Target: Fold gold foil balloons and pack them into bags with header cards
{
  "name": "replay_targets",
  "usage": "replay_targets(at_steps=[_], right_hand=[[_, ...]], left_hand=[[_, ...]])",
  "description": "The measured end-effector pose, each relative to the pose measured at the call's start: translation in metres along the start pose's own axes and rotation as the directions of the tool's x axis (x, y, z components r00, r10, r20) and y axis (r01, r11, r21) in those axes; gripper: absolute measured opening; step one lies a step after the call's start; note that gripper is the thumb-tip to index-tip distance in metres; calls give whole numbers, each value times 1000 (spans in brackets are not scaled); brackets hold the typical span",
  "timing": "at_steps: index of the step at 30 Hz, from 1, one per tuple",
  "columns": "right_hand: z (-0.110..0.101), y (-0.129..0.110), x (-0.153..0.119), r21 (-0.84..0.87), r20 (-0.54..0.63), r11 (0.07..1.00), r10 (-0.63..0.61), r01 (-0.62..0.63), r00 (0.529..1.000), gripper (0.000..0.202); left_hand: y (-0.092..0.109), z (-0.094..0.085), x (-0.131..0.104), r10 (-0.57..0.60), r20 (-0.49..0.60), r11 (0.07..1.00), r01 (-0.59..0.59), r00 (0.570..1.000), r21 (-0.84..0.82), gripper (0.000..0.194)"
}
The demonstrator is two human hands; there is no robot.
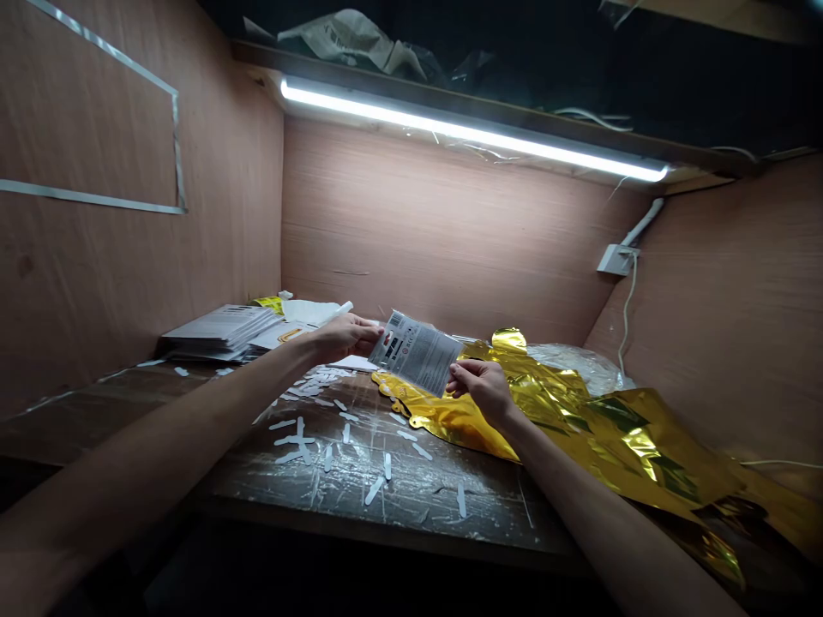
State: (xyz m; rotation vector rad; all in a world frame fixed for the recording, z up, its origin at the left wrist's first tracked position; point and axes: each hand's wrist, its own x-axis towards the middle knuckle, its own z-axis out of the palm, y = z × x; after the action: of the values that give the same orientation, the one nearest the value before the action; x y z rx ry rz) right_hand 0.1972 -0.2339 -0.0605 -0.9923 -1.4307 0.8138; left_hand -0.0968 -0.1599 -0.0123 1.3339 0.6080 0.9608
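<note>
Between my two hands, above the table, a flat printed plastic packet [417,353] is held tilted, with small text and a barcode facing me. My left hand [351,335] pinches its left edge, and my right hand [481,386] grips its lower right corner. Gold foil sheets [566,420], shiny and crumpled, spread beneath and to the right of my right hand. Many small white strips [302,441] lie scattered on the table below the packet.
A dark, scuffed table [417,501] stands inside a plywood booth. Stacked printed cards [222,330] sit at the back left, beside white paper [312,311]. Clear plastic [566,364] lies at the back right. A tube light [476,128] hangs under a shelf; a cable [627,313] drops from a white box [617,259].
</note>
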Motion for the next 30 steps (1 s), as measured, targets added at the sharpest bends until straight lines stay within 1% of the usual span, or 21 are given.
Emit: replay_targets(at_steps=[1, 3, 7, 9, 11, 12, 13, 14, 16, 18, 19, 20, 21, 23, 24, 25, 26, 28, 30], right_hand=[[-1, 1, 0, -7, 5, 1000, 2, -2, 1000, 38], [-2, 2, 0, -16, 16, 1000, 5, -5, 1000, 38], [-4, 4, 0, -20, 41, 1000, 15, -14, 999, 39], [-4, 5, 0, -23, 50, 1000, 17, -16, 999, 39], [-5, 6, 0, -27, 49, 999, 22, -21, 999, 39], [-6, 7, -1, -25, 46, 999, 27, -26, 999, 39], [-6, 7, -1, -17, 44, 999, 32, -32, 999, 38], [-6, 8, 0, -1, 36, 999, 37, -37, 999, 37], [-5, 7, 2, 64, 4, 997, 47, -48, 999, 36], [-2, 4, 7, 143, -33, 987, 81, -75, 996, 33], [1, 3, 10, 174, -45, 980, 108, -99, 993, 31], [5, 1, 13, 194, -49, 973, 138, -126, 989, 29], [10, 0, 17, 201, -38, 968, 163, -153, 986, 27], [23, -2, 25, 192, 16, 964, 183, -182, 983, 26], [30, -3, 28, 184, 52, 966, 175, -181, 983, 26], [38, -3, 31, 175, 86, 969, 160, -173, 983, 28], [45, -3, 34, 168, 114, 973, 143, -161, 983, 30], [56, -4, 42, 136, 168, 983, 101, -125, 981, 36], [55, -5, 57, 96, 249, 990, 75, -102, 965, 42]], left_hand=[[-1, -1, -1, -5, -4, 1000, 5, 1000, 20, 8], [-4, 0, -1, -14, -46, 998, 17, 999, 59, 7], [-9, 2, 3, -26, -169, 994, 44, 985, 104, 7], [-11, 2, 5, -31, -213, 993, 55, 977, 109, 7], [-11, 2, 6, -59, -241, 994, 79, 969, 73, 4], [-11, 2, 6, -87, -237, 995, 98, 967, 35, 1], [-10, 1, 4, -115, -217, 993, 114, 969, -18, 7], [-9, 1, 2, -137, -178, 989, 124, 974, -84, 15], [-7, 2, -3, -147, -53, 964, 131, 988, -232, 34], [-9, 6, -7, -89, 54, 929, 103, 995, -354, 51], [-11, 11, -8, -48, 77, 915, 74, 996, -397, 54], [-15, 17, -8, -7, 74, 902, 38, 997, -431, 52], [-19, 24, -7, 33, 35, 887, -13, 999, -462, 46], [-30, 40, -2, 84, -111, 848, -129, 990, -514, 29], [-34, 48, 0, 91, -191, 832, -180, 977, -524, 22], [-38, 55, 2, 81, -251, 828, -205, 965, -523, 18], [-40, 61, 4, 61, -294, 833, -211, 954, -511, 16], [-41, 68, 4, 17, -340, 860, -188, 940, -474, 12], [-37, 70, 2, -11, -386, 881, -174, 923, -441, 11]])
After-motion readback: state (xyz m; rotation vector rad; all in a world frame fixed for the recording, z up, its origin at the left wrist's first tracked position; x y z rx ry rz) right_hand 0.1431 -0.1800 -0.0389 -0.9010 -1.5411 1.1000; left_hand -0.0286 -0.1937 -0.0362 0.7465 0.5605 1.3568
